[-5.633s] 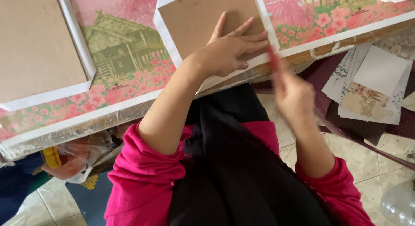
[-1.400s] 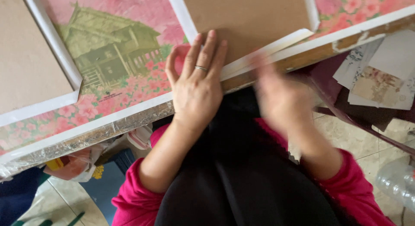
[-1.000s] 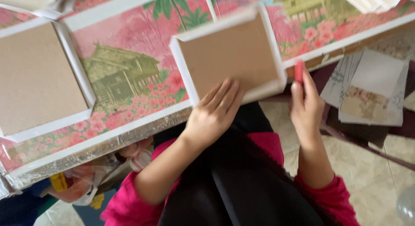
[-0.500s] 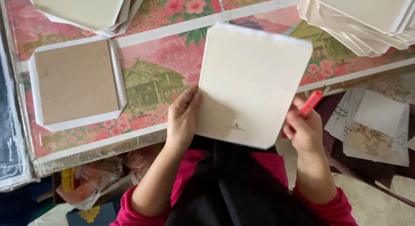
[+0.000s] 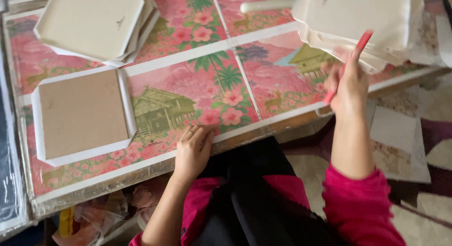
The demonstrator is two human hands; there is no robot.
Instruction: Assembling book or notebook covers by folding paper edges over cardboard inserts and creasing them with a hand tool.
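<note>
Right hand (image 5: 348,88) closed around red tool (image 5: 351,62), raised near white cover stack (image 5: 362,20) | left hand (image 5: 194,149) flat, fingers spread, empty, on floral table edge (image 5: 202,93) | brown board on white sheet (image 5: 82,114) lies far left

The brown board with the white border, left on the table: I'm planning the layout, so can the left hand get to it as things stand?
Probably yes. The left hand rests empty at the table edge, and only bare flowered table cover lies between it and the brown board.
</note>
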